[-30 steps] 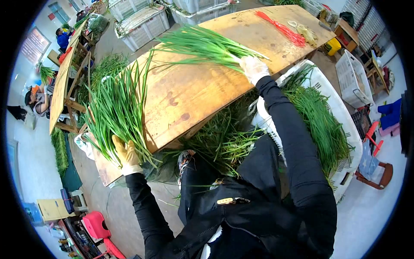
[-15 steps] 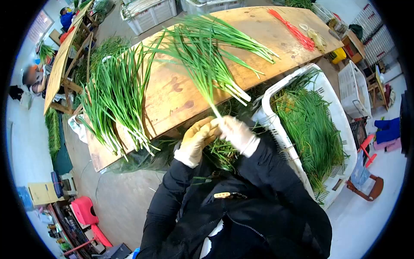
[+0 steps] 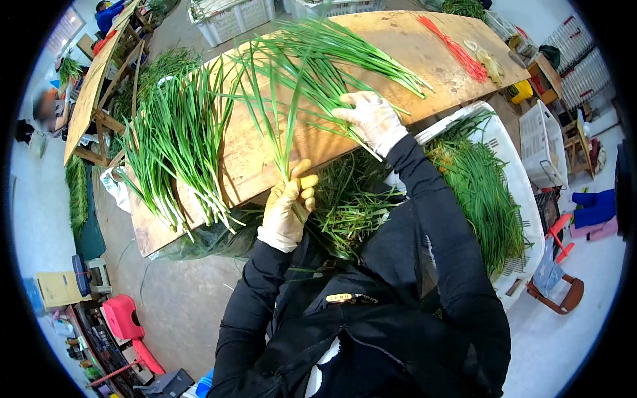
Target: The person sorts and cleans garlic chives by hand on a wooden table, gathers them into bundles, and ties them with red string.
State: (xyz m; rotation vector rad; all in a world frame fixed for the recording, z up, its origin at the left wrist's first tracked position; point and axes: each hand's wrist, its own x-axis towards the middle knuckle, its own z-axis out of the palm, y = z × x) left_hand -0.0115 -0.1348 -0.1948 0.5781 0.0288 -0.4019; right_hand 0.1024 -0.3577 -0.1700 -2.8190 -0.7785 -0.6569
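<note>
Left hand, gloved, closed round base of thin sheaf, leaves fanning up and away over near edge of wooden table. Right hand, gloved, farther right, fingers part-curled at stem end of middle bunch; cannot tell whether gripping. Far bunch lies beyond, stems pointing right. Larger pile on table's left end. Red strips far right. White crate of greens near right, beside table.
</note>
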